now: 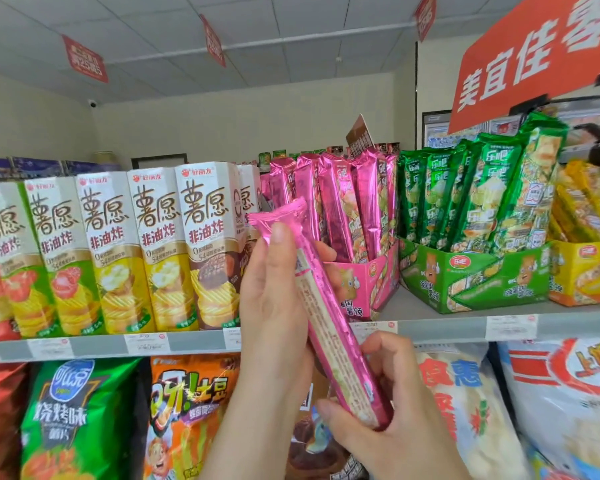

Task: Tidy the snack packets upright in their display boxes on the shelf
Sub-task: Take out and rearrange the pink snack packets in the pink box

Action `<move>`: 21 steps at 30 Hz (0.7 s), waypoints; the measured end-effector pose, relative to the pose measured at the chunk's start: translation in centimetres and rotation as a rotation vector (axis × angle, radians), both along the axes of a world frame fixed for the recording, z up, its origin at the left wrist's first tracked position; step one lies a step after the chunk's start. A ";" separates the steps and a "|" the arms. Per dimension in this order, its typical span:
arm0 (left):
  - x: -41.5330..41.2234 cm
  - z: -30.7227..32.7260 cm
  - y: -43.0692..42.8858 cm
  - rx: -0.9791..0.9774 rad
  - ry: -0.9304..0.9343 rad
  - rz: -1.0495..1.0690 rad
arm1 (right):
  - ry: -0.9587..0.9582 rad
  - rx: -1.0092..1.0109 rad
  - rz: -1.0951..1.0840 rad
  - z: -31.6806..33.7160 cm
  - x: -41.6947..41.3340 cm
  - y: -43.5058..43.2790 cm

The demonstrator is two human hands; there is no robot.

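A long pink snack packet (329, 317) is held tilted in front of the shelf, its back side facing me. My left hand (274, 299) grips its upper part, thumb near the crimped top. My right hand (378, 417) pinches its lower end between thumb and fingers. Behind it stands the pink display box (364, 285) with several pink packets (343, 202) upright inside. To its right a green display box (475, 282) holds several green packets (478, 192), which lean to the right. A yellow display box (582, 271) with yellow packets sits at the far right.
Tall chip cartons (118, 251) line the shelf to the left of the pink box. The shelf edge (440, 327) carries price tags. Large snack bags (187, 417) fill the shelf below. A red sign (534, 57) hangs at upper right.
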State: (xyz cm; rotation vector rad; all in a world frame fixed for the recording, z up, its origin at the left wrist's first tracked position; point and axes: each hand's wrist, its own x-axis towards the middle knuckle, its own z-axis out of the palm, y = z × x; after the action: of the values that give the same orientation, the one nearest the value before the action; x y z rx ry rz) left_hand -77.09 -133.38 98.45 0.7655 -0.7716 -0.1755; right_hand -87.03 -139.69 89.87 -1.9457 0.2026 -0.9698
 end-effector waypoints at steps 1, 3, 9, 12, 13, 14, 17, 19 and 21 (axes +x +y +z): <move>0.0 -0.1 -0.1 -0.018 -0.001 -0.014 | 0.010 0.023 0.033 -0.1 0.0 -0.1; 0.0 0.0 0.0 -0.067 0.014 -0.074 | 0.012 0.095 0.153 0.0 -0.4 -0.3; 0.5 0.9 0.2 -0.118 0.114 -0.359 | -0.003 0.539 0.579 0.9 -1.0 -0.8; 0.8 0.8 -0.2 -0.069 0.096 -0.218 | -0.156 0.519 0.476 1.0 -0.8 -0.8; 0.8 0.8 -0.3 -0.055 0.093 -0.152 | -0.195 0.478 0.380 1.0 -0.6 -0.9; 0.9 0.6 -0.2 -0.034 0.071 -0.092 | -0.217 0.416 0.273 0.9 -0.4 -0.9; 1.2 -0.1 0.0 0.018 -0.070 0.005 | -0.199 0.148 0.002 0.5 -0.2 -0.7; 1.4 -0.4 0.1 -0.006 -0.096 0.030 | -0.172 0.035 -0.101 0.2 -0.1 -0.4; 1.4 -0.4 0.0 -0.017 -0.103 0.044 | -0.158 -0.048 -0.185 0.1 0.0 -0.2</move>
State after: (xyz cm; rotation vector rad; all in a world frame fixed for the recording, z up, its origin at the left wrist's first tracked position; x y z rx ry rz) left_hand -75.70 -133.35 98.09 0.7796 -0.8518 -0.0903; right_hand -87.01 -139.86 89.95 -1.9073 0.2746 -1.2547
